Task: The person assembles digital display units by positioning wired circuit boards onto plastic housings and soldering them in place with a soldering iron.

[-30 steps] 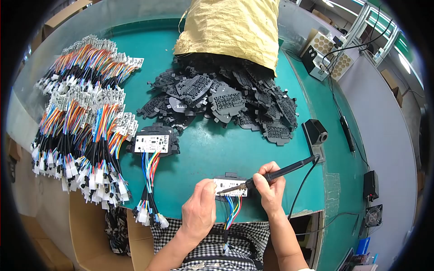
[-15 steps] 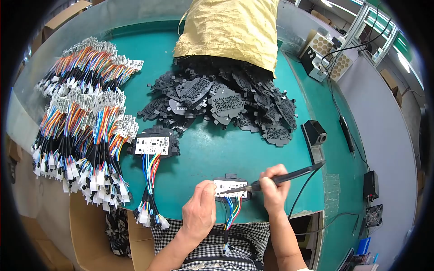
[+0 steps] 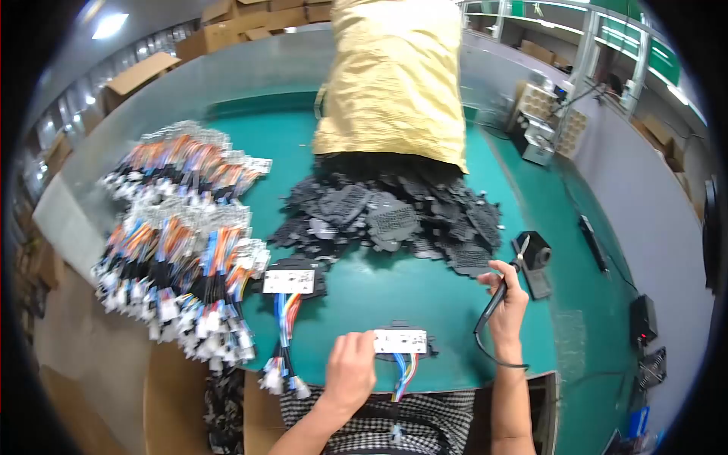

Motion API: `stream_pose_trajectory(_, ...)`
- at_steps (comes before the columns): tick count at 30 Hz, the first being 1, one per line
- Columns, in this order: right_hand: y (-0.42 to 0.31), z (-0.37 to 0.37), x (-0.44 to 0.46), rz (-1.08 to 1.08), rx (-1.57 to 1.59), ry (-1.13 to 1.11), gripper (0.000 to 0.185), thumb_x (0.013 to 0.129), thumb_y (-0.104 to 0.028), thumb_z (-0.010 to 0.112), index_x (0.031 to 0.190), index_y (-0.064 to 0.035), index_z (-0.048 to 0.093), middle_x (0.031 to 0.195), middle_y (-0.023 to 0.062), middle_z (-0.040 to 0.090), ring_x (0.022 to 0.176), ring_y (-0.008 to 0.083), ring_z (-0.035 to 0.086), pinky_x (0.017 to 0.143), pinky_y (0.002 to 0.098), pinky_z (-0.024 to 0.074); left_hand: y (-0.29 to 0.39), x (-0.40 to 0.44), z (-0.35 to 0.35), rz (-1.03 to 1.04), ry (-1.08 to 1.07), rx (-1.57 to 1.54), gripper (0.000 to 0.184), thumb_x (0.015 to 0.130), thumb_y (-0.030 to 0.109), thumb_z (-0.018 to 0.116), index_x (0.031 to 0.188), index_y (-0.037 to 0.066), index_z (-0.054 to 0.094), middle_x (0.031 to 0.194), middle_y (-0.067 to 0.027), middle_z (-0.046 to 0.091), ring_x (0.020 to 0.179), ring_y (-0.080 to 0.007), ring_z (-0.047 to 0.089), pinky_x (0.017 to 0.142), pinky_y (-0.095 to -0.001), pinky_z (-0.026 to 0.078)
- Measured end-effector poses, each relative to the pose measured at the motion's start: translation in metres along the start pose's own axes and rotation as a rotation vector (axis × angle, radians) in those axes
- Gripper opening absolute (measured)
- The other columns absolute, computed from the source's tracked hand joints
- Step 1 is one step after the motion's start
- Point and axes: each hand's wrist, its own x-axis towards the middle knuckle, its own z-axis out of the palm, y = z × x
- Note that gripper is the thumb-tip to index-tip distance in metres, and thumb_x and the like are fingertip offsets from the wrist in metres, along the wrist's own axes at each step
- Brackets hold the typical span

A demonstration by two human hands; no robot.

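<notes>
Green bench (image 3: 364,296) had just two wired boards (image 3: 288,282) on black plates (image 3: 320,282), so plenty looked left in the board heap (image 3: 182,258) and plate pile (image 3: 390,220), right hand (image 3: 508,307) pinching a soldering iron (image 3: 495,301), left hand (image 3: 351,371) at the front board's (image 3: 402,341) edge, couldn't tell if gripping.

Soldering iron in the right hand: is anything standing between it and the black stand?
Nothing visible. The right hand holds the soldering iron, and its tip overlaps the black stand in this view; I cannot tell whether they touch.
</notes>
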Motion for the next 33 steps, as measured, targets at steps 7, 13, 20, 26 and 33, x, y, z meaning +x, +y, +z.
stream_pose_trajectory(7,0.015,0.026,0.006,0.100,-0.263,-0.346,0.027,0.078,-0.007,0.061,0.101,-0.0055,0.047,0.086,0.0184,0.057,0.083,0.0363,0.056,0.071,0.0407,0.0448,-0.022,0.030,-0.086,-0.024,0.145,0.188,0.015,0.075,-0.001,0.048,0.089,0.002,0.050,0.077,-0.0169,0.052,0.076,-0.0357,0.050,0.069,-0.0423,0.041)
stream_pose_trajectory(13,0.001,0.005,-0.011,-0.178,-0.285,-0.528,0.033,0.071,-0.003,0.064,0.099,-0.0049,0.046,0.088,0.0152,0.054,0.089,0.0362,0.052,0.076,0.0411,0.0416,-0.085,0.071,-0.116,-0.160,0.117,0.362,0.019,0.071,-0.008,0.049,0.087,0.001,0.050,0.081,-0.0213,0.055,0.079,-0.0383,0.054,0.070,-0.0462,0.042)
stream_pose_trajectory(20,-0.004,-0.029,-0.040,-0.221,0.038,-0.688,0.027,0.067,0.004,0.065,0.091,-0.0042,0.054,0.089,0.0101,0.059,0.084,0.0278,0.056,0.071,0.0338,0.0474,-0.099,0.075,-0.089,-0.237,0.063,0.579,0.019,0.072,-0.007,0.047,0.090,0.000,0.050,0.085,-0.0209,0.056,0.081,-0.0387,0.056,0.070,-0.0459,0.045)
stream_pose_trajectory(26,0.011,-0.035,-0.050,-0.136,0.192,-0.542,0.019,0.069,0.002,0.066,0.082,-0.0026,0.053,0.084,0.0110,0.060,0.081,0.0253,0.060,0.071,0.0312,0.0482,-0.003,0.060,-0.092,-0.067,0.131,0.227,0.026,0.073,-0.007,0.050,0.099,-0.001,0.054,0.098,-0.0179,0.056,0.091,-0.0348,0.055,0.078,-0.0398,0.043)
stream_pose_trajectory(33,0.009,-0.038,-0.048,0.014,0.575,-0.026,0.037,0.089,-0.038,0.048,0.098,-0.0023,0.043,0.063,0.0104,0.056,0.068,0.0208,0.056,0.070,0.0347,0.0462,0.047,0.057,0.038,0.374,-0.249,-0.111,0.037,0.072,0.000,0.060,0.109,0.003,0.055,0.119,-0.0149,0.051,0.113,-0.0337,0.045,0.094,-0.0395,0.038)
